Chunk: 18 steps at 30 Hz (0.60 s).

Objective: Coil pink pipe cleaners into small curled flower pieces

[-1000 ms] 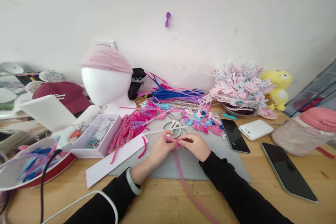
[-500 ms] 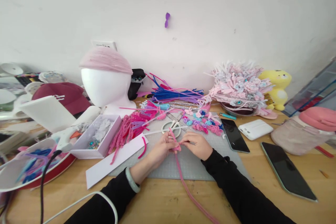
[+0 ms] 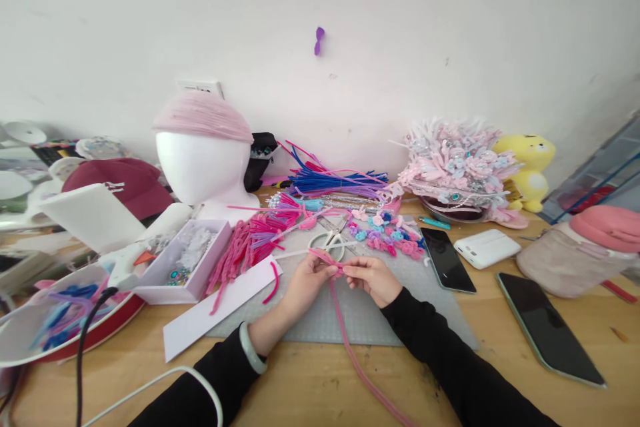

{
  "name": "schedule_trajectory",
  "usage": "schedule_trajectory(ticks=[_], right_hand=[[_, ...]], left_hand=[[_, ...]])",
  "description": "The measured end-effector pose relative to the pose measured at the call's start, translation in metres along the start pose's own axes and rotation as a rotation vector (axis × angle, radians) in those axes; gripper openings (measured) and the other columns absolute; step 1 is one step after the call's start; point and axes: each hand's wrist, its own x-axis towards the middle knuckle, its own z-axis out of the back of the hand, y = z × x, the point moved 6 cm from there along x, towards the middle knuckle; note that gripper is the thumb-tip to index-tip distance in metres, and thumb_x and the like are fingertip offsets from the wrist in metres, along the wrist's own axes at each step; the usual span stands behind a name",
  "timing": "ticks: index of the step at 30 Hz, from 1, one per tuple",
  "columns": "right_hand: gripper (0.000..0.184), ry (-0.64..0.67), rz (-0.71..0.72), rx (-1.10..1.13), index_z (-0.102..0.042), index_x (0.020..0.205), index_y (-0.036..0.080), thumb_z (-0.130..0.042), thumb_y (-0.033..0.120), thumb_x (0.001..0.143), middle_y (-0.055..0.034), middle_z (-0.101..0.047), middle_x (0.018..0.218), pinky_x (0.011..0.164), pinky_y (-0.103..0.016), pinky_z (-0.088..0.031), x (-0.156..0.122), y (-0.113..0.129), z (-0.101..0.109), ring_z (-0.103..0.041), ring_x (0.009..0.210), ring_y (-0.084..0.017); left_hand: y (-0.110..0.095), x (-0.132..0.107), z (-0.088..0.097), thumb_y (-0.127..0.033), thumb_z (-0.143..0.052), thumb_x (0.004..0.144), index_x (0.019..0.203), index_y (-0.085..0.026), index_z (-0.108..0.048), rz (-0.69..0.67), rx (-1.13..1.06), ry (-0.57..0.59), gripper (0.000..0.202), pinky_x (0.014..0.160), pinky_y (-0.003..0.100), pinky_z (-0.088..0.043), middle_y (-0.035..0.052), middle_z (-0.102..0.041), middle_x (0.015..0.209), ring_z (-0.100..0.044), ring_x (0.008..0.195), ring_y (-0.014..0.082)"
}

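My left hand point(image 3: 305, 282) and my right hand point(image 3: 374, 278) meet over the grey cutting mat point(image 3: 360, 320), both pinching the upper end of a long pink pipe cleaner point(image 3: 350, 347). Its tail runs down across the mat and the wooden table toward me. A short bent piece sticks out to the left above my left fingers. White-handled scissors point(image 3: 329, 241) lie just beyond my hands. Small pink and blue pipe-cleaner flowers point(image 3: 387, 238) sit to their right.
A white mannequin head with a pink cap point(image 3: 204, 157) stands at the back left beside a lilac box point(image 3: 185, 260) and a glue gun point(image 3: 127, 260). Bundled pipe cleaners point(image 3: 335, 180), a pink headdress point(image 3: 457, 167), two phones point(image 3: 547, 327), a power bank point(image 3: 487, 247).
The pipe cleaner's short end, upright half a second ago, now points left and lies lower. Both hands have stayed pinched together over the mat with only small finger movements.
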Motion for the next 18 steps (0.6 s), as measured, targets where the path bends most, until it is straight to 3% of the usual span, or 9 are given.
schedule_trajectory(ticks=[8, 18], right_hand=[[0.023, -0.031, 0.127, -0.086, -0.061, 0.07, 0.014, -0.068, 0.024, 0.051, 0.0041, -0.054, 0.049, 0.045, -0.022, -0.042, 0.002, 0.004, 0.003, -0.049, 0.044, -0.008], [0.012, -0.007, 0.405, -0.576, -0.064, 0.072, 0.016, -0.055, 0.02, 0.065, 0.0002, -0.055, 0.058, 0.046, -0.022, -0.039, -0.007, 0.022, -0.003, -0.047, 0.047, -0.009]], left_hand=[[0.0, -0.002, -0.002, -0.023, -0.064, 0.061, 0.074, -0.016, -0.049, 0.008, 0.021, -0.023, 0.021, 0.067, 0.027, -0.043, -0.0014, -0.06, 0.067, -0.056, 0.065, 0.0133], [-0.002, -0.001, -0.002, -0.023, -0.064, 0.061, 0.073, -0.016, -0.051, 0.002, 0.032, 0.008, 0.019, 0.063, 0.025, -0.042, -0.0029, -0.058, 0.064, -0.055, 0.061, 0.0121]])
